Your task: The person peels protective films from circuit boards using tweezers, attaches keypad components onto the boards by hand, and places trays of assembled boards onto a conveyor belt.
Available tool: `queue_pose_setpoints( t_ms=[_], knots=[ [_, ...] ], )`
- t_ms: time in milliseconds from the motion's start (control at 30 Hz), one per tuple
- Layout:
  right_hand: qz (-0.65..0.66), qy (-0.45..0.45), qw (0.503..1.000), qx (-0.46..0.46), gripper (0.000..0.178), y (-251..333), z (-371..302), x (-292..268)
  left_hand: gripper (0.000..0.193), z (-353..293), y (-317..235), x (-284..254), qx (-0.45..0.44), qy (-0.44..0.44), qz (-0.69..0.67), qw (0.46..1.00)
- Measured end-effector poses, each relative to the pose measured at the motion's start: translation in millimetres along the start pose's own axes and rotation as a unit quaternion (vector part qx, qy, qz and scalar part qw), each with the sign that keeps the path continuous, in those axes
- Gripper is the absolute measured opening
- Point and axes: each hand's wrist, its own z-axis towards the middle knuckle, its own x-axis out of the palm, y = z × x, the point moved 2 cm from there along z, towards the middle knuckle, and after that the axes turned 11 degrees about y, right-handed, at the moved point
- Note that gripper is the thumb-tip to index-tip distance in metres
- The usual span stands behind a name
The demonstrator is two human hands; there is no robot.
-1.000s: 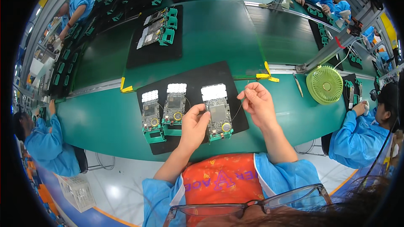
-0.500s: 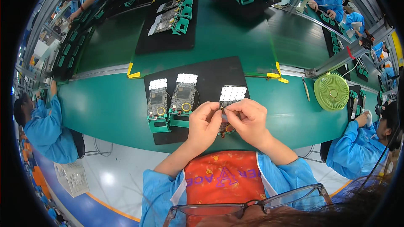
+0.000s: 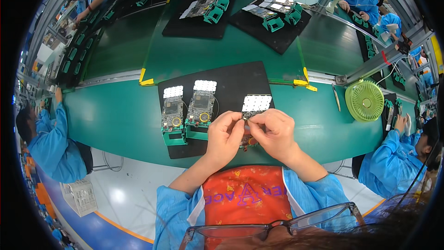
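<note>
My left hand (image 3: 223, 135) and my right hand (image 3: 274, 132) meet over a circuit board (image 3: 256, 103) with a white keypad-like top, near the right edge of a black mat (image 3: 233, 81). Both hands are closed in a pinch, fingertips nearly touching. Whatever small piece lies between them is too small to make out. My hands cover much of this board's lower part. Left of them, two similar boards, one (image 3: 200, 104) nearer and one (image 3: 173, 109) farther left, rest on the mat with green plastic frames (image 3: 175, 136) at their near ends.
A green desk fan (image 3: 364, 101) and a slim tweezer-like tool (image 3: 336, 97) are on the right of the green table (image 3: 115, 115). Across the table, two black mats (image 3: 196, 28) (image 3: 289, 41) carry more boards. Co-workers in blue sit at both sides and opposite.
My hands stay almost still, pinched at the same board. Across the table, the left mat of boards has shifted right and away, while the right mat now lies lower and flat.
</note>
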Motion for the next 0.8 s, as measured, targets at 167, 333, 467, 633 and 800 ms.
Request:
queue_pose_setpoints(
  t_ms=[167, 333, 467, 633, 800],
  knots=[
    [-0.037, -0.02, 0.998, -0.043, 0.015, -2.4, -2.0, 1.0, 0.003, 1.3, -3.2, -2.4, -0.033, 0.006, 0.076, 0.997],
    [0.013, 0.032, 0.999, 0.038, 0.011, 3.6, -1.1, -7.1, 0.003, 0.7, -7.2, -1.2, -0.007, 0.018, 0.099, 0.995],
    [0.085, 0.047, 0.989, 0.111, 0.007, 2.4, -2.3, -8.9, 0.003, 0.2, -11.6, 1.9, 0.022, 0.023, 0.136, 0.99],
    [0.142, 0.05, 0.977, 0.153, 0.006, -1.5, -5.5, -10.7, 0.004, 1.8, -12.9, 7.4, 0.056, 0.01, 0.171, 0.984],
    [0.188, 0.074, 0.96, 0.194, 0.006, -3.4, -3.4, -11.7, 0.009, 1.0, -8.3, 13.4, 0.11, -0.052, 0.216, 0.969]
  ],
)
